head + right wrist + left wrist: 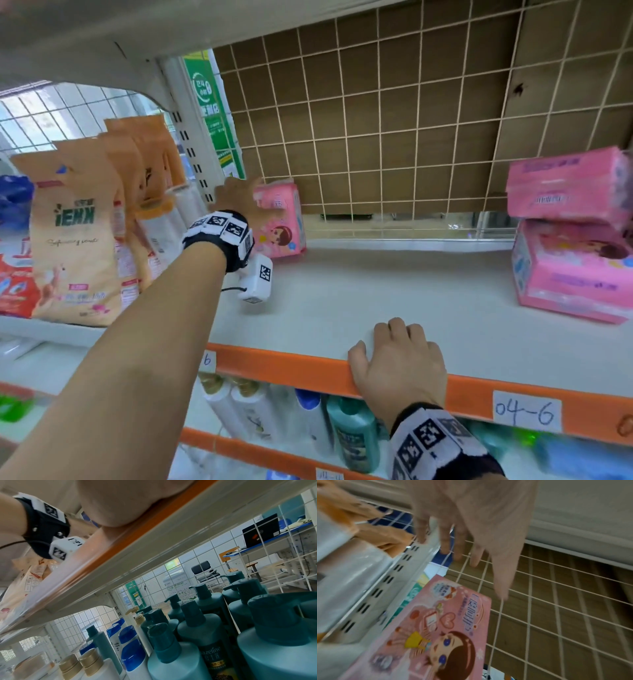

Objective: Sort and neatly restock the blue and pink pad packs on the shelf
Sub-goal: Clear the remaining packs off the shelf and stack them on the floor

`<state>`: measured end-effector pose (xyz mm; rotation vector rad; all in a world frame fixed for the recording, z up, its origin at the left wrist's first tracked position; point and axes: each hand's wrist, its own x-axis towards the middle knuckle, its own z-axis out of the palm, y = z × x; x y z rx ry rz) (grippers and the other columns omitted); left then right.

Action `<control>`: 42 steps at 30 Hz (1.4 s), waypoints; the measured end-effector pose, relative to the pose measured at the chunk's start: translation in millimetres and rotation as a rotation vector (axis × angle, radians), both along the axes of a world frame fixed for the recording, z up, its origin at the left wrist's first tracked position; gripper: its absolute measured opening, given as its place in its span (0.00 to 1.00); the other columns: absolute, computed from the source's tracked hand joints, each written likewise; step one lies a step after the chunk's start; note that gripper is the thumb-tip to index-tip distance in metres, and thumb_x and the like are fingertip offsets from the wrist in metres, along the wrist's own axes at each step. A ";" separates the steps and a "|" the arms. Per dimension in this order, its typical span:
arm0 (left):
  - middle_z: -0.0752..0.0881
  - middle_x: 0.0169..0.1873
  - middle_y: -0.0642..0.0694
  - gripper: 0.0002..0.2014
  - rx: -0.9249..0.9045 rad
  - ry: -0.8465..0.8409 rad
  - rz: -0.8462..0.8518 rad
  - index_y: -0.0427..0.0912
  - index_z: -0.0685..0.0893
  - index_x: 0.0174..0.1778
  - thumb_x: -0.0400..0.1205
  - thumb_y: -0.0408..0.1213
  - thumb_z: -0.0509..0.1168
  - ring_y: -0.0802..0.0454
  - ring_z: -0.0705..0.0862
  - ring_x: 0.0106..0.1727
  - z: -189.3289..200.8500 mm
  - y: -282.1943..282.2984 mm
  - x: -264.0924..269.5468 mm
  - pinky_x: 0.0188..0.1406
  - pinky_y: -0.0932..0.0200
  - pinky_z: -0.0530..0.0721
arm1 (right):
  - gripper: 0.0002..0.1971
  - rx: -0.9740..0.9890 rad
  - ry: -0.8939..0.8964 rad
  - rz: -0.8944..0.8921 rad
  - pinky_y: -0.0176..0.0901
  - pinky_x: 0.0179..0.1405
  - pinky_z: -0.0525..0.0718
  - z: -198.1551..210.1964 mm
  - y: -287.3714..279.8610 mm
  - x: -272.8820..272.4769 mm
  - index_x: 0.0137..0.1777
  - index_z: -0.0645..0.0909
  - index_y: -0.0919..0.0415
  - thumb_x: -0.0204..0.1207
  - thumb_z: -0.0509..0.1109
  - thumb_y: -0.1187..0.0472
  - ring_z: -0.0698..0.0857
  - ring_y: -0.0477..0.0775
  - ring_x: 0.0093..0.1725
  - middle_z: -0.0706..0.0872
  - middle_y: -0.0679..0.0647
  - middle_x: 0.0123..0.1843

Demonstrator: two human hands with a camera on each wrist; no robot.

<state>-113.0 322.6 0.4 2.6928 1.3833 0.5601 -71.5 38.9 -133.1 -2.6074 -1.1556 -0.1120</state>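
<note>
One pink pad pack upright, just beyond spread left hand

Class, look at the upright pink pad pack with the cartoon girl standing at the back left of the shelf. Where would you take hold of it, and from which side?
Grip the upright pink pad pack across its narrow top edge, thumb on the printed front, fingers behind. Come from above and in front, where the open left hand already hovers. It stands near the wire grid back and the upright post, so probably only the top and right are free.
</note>
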 end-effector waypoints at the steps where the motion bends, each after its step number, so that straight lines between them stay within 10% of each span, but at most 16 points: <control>1: 0.75 0.67 0.38 0.38 -0.087 0.016 -0.011 0.50 0.69 0.73 0.69 0.62 0.71 0.38 0.74 0.68 -4.6 6.3 4.7 0.68 0.42 0.74 | 0.22 0.000 -0.008 -0.001 0.46 0.47 0.67 -0.8 0.2 0.1 0.57 0.75 0.53 0.76 0.46 0.44 0.72 0.53 0.54 0.76 0.48 0.53; 7: 0.54 0.81 0.40 0.54 -0.287 -0.119 0.048 0.60 0.51 0.81 0.64 0.60 0.76 0.35 0.55 0.80 -40.5 26.7 53.0 0.79 0.35 0.51 | 0.18 0.210 -0.091 -0.017 0.45 0.24 0.77 4.4 1.9 -6.0 0.27 0.82 0.59 0.62 0.55 0.49 0.81 0.58 0.29 0.80 0.52 0.27; 9: 0.49 0.80 0.34 0.58 -0.284 -0.160 0.171 0.61 0.42 0.80 0.65 0.52 0.78 0.29 0.53 0.79 -48.6 29.2 59.3 0.76 0.31 0.56 | 0.19 0.224 -0.101 -0.035 0.44 0.24 0.78 2.8 2.6 -6.7 0.26 0.82 0.59 0.61 0.54 0.49 0.80 0.57 0.27 0.80 0.52 0.26; 15: 0.69 0.68 0.38 0.48 -0.205 0.037 -0.082 0.67 0.57 0.70 0.59 0.46 0.79 0.30 0.70 0.70 -30.4 -16.2 41.1 0.65 0.33 0.74 | 0.21 0.189 -0.088 -0.042 0.46 0.31 0.77 -0.1 3.2 -0.6 0.33 0.83 0.58 0.65 0.52 0.48 0.81 0.57 0.35 0.82 0.51 0.32; 21: 0.72 0.65 0.39 0.52 0.446 0.271 -0.294 0.60 0.51 0.78 0.61 0.62 0.71 0.39 0.72 0.65 -18.7 -134.3 -5.6 0.65 0.36 0.66 | 0.25 0.152 0.084 0.016 0.51 0.53 0.70 1.7 0.6 0.6 0.57 0.80 0.59 0.74 0.52 0.43 0.76 0.59 0.57 0.81 0.54 0.55; 27: 0.77 0.59 0.42 0.50 0.463 0.111 -0.246 0.52 0.64 0.78 0.59 0.55 0.75 0.41 0.74 0.59 -33.4 -245.7 -74.2 0.66 0.29 0.67 | 0.14 0.928 0.836 0.189 0.43 0.59 0.73 21.3 -54.0 1.7 0.61 0.74 0.56 0.76 0.62 0.57 0.78 0.52 0.56 0.79 0.52 0.56; 31: 0.83 0.52 0.40 0.52 0.542 -0.087 -0.421 0.49 0.68 0.72 0.50 0.53 0.80 0.38 0.83 0.48 -43.4 -305.4 -79.1 0.54 0.36 0.77 | 0.21 1.033 1.165 0.453 0.32 0.47 0.81 39.0 -103.4 5.0 0.58 0.72 0.52 0.65 0.71 0.53 0.85 0.38 0.49 0.83 0.48 0.54; 33: 0.80 0.59 0.39 0.53 0.417 -0.109 -0.467 0.53 0.61 0.76 0.54 0.55 0.78 0.37 0.80 0.56 -43.3 -329.1 -72.4 0.58 0.38 0.74 | 0.25 1.047 1.209 0.442 0.43 0.49 0.86 45.7 -131.0 14.0 0.58 0.73 0.52 0.63 0.78 0.59 0.86 0.48 0.51 0.84 0.57 0.57; 37: 0.59 0.76 0.46 0.60 0.145 -0.034 -0.492 0.67 0.35 0.73 0.58 0.66 0.74 0.49 0.56 0.77 -36.9 -369.5 -43.3 0.75 0.39 0.55 | 0.26 1.117 0.974 0.345 0.36 0.46 0.84 54.0 -185.6 47.2 0.61 0.74 0.54 0.65 0.79 0.67 0.85 0.49 0.51 0.84 0.51 0.55; 42: 0.74 0.68 0.53 0.44 -0.449 -0.479 -0.450 0.54 0.69 0.72 0.61 0.70 0.65 0.55 0.71 0.70 -14.6 -424.7 22.6 0.69 0.55 0.70 | 0.45 0.982 0.156 0.136 0.35 0.60 0.68 59.1 -243.3 95.7 0.74 0.64 0.57 0.58 0.81 0.49 0.70 0.49 0.63 0.73 0.53 0.63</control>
